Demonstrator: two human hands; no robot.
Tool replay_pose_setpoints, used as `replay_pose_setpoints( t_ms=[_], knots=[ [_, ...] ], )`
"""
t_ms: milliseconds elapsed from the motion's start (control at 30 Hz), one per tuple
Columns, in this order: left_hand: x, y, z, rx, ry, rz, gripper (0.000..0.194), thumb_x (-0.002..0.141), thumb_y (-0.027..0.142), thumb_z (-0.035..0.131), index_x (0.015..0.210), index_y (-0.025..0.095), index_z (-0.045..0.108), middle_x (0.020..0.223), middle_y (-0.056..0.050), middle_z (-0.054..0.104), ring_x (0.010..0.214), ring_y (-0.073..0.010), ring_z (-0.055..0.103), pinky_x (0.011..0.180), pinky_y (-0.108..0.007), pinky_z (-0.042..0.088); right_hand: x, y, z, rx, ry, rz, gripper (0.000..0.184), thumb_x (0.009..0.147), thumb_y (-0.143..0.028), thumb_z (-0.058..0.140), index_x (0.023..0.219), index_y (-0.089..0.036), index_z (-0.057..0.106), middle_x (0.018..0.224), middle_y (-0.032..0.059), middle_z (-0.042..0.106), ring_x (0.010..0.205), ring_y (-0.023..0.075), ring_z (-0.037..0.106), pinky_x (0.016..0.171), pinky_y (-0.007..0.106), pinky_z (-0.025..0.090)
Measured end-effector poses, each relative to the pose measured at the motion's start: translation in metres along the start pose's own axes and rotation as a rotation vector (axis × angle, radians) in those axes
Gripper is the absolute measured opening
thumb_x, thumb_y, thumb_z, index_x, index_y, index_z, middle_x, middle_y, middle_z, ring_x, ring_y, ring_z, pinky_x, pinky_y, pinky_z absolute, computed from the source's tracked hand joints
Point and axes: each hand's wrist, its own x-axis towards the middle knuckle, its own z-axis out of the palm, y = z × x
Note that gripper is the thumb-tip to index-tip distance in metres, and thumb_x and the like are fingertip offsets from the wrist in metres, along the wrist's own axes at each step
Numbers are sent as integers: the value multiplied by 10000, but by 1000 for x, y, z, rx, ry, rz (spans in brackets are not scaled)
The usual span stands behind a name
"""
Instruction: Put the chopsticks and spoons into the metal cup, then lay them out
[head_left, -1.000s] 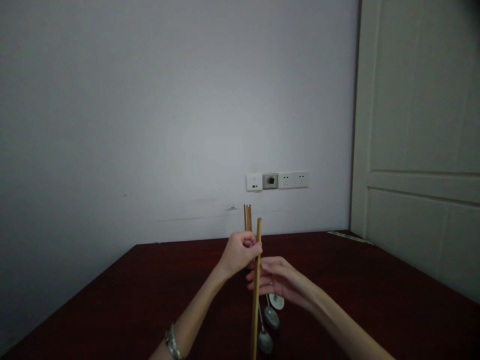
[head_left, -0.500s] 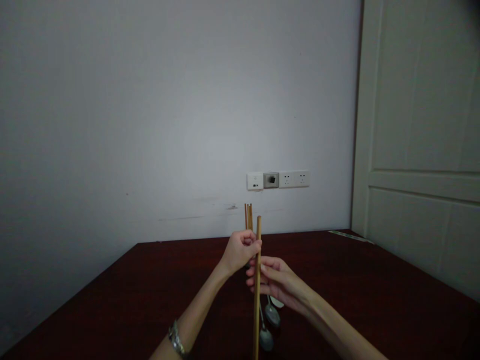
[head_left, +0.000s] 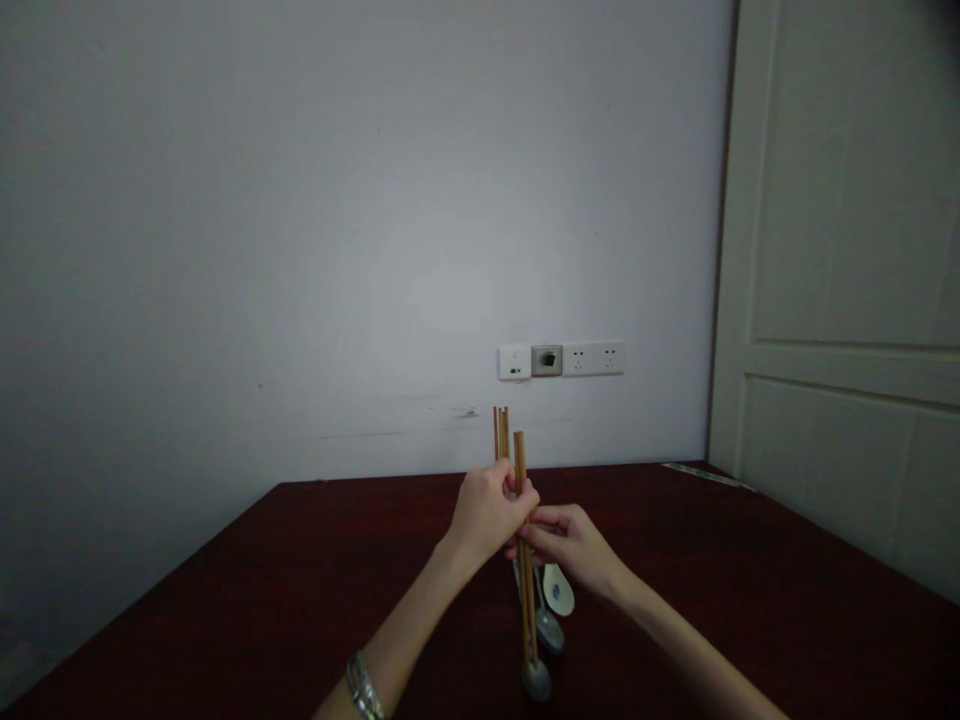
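Observation:
A pair of wooden chopsticks (head_left: pixel 528 600) slants upright in front of me, its two sticks close together at the top and slightly apart lower down. My left hand (head_left: pixel 491 510) pinches them near the upper part. Just below, my right hand (head_left: pixel 577 548) closes its fingers on the same chopsticks. Behind my left hand rise the tops of several other chopsticks (head_left: pixel 502 430); what supports them is hidden. Under the held pair lie a metal spoon (head_left: pixel 536 682), a second metal spoon (head_left: pixel 550 632) and a white spoon (head_left: pixel 559 590) with a blue mark.
The dark red table (head_left: pixel 337 580) runs back to a pale wall (head_left: pixel 337 250). Sockets and switches (head_left: pixel 592 359) are set low in that wall. A white panelled door (head_left: pixel 847 250) stands at the right. A thin pale strip (head_left: pixel 709 475) lies along the table's far right edge.
The held chopsticks now show as two sticks, with their lower ends higher in view. My right hand has closed in on them beside my left hand, and more of the white spoon shows.

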Motion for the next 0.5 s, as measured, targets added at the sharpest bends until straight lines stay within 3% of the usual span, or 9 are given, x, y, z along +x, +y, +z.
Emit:
replay_pose_setpoints(
  t_ms=[200,400,500],
  knots=[
    [0,-2,-2,-62,4,39,187,705,335,545,629,165,536,539,15,527,499,-87,462,508,-199,331,0,-2,-4,15,-18,6,412,648,-492,621,812,-117,674,746,77,671,710,179,626,652,303,486],
    [7,-2,-5,-714,-164,-93,307,678,354,612,857,110,562,757,-77,650,681,-158,610,616,-246,459,-2,-3,-11,43,-101,5,320,712,-380,612,881,-113,658,826,102,678,783,194,637,739,348,483],
    [6,5,-14,-856,-264,-121,330,674,354,622,855,82,576,831,-124,657,753,-196,626,665,-280,476,-4,0,-13,44,-144,13,300,715,-348,618,894,-110,654,861,118,680,796,203,640,762,369,478]
  ],
)
